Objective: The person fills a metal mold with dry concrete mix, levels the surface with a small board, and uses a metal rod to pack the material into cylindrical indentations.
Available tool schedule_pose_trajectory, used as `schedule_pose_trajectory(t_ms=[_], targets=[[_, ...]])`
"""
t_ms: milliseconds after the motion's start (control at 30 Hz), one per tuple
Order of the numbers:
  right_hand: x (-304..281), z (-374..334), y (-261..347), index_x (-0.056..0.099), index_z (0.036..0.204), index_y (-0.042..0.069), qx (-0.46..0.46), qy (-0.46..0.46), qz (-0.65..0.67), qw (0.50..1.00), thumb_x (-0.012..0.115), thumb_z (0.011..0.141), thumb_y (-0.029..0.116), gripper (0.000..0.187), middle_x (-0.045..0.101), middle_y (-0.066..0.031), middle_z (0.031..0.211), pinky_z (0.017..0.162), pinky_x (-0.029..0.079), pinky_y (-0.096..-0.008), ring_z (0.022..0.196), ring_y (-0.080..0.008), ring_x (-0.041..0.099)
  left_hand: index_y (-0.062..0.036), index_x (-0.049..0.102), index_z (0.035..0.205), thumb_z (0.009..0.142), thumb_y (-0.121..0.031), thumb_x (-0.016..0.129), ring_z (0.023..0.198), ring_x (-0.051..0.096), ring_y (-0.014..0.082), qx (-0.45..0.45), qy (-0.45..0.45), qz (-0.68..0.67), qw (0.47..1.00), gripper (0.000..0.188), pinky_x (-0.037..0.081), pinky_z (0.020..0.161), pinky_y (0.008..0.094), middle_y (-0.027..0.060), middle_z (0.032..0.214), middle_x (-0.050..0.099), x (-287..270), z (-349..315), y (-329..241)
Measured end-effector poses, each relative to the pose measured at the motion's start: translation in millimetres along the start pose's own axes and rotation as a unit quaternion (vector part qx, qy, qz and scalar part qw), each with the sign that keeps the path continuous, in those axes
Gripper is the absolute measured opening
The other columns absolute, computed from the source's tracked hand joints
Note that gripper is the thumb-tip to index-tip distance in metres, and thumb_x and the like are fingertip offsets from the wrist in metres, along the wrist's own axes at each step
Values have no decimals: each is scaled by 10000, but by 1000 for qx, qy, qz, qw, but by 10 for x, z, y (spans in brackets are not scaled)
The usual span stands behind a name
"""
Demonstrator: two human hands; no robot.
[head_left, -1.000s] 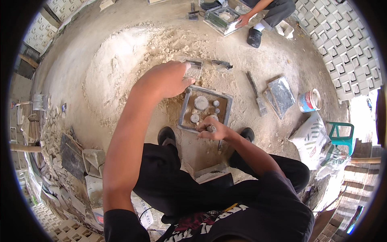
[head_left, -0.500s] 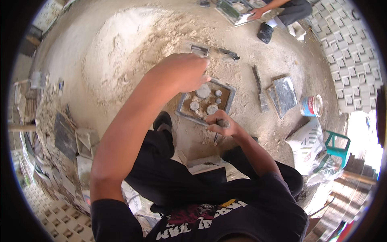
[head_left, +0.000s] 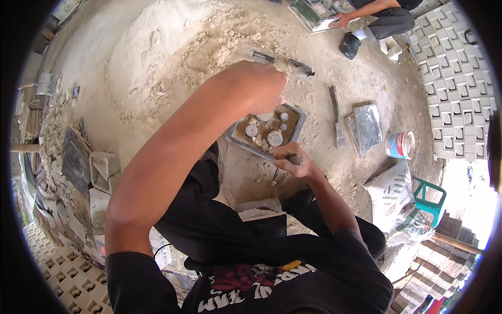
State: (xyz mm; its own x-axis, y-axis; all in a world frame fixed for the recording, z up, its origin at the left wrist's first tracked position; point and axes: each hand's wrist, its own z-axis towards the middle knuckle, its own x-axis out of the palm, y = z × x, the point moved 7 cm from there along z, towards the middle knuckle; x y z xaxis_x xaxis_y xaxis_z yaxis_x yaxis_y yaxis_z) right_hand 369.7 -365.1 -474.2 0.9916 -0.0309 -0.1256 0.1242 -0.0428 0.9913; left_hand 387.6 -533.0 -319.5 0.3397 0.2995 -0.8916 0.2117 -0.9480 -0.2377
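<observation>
A square mould frame (head_left: 300,123) with grey rims lies on the ground in front of me. Inside it stand several round grey plugs (head_left: 274,138) amid tan sandy material. My left hand (head_left: 264,86) is above the mould's far side, fingers curled in; what they hold, if anything, is hidden behind the hand. My right hand (head_left: 293,159) is closed around the rounded handle of a tool (head_left: 276,174) at the mould's near right corner. A thin dark part of the tool points down towards me; its kind is unclear.
Beyond my left hand lie a grey-edged piece (head_left: 263,56) and a dark tool (head_left: 300,66), near a pale powder heap (head_left: 151,47). To the right are a long-handled flat tool (head_left: 339,133), dark plates (head_left: 368,128), a bucket (head_left: 400,145), a sack (head_left: 389,196) and a green stool (head_left: 431,201). A co-worker's hand (head_left: 342,20) touches another frame.
My left hand has shifted right over the far side of the mould, covering the farthest large plug more. My right hand keeps its grip and has moved slightly. The whole view has shifted a little.
</observation>
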Motion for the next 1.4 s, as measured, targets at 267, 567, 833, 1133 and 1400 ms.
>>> schedule_pose_trajectory(t_ms=[267,567,833,1133,1400], targets=[[-141,-145,225,396,574,-5,-29,-50,14,998,602,755,110,297,343,-42,532,493,272,-322,520,-134,337,-22,554,1228,923,-282,558,1086,593,323,1,-2,-2,1000,401,483,923,434,165,1152,624,-63,-100,-69],[-445,-328,-60,458,604,-13,57,-141,52,987,598,754,126,247,367,-23,540,492,276,-319,521,-132,335,-25,556,1218,922,-305,565,1086,592,321,-6,17,3,1000,407,480,923,440,146,1152,625,30,-30,-118],[-536,-376,-286,441,571,1,37,-230,143,962,591,708,95,224,417,-31,537,479,275,-312,505,-109,373,-28,539,1245,922,-305,568,1061,601,331,-8,-1,5,1000,427,490,903,443,159,1121,628,-18,-105,-99],[-297,-66,11,480,587,-7,-64,-220,70,971,566,735,90,197,441,-38,526,519,390,-287,502,-131,404,-25,593,1130,879,-127,554,971,634,323,21,-18,26,999,274,517,823,432,167,1022,653,-13,-72,-128],[-69,153,34,431,578,-3,-60,-239,-15,969,543,757,39,215,387,-29,526,461,289,-315,491,-117,359,-12,613,1080,797,-9,558,930,653,307,27,-42,28,998,288,532,791,420,157,977,669,-7,-79,-115]])
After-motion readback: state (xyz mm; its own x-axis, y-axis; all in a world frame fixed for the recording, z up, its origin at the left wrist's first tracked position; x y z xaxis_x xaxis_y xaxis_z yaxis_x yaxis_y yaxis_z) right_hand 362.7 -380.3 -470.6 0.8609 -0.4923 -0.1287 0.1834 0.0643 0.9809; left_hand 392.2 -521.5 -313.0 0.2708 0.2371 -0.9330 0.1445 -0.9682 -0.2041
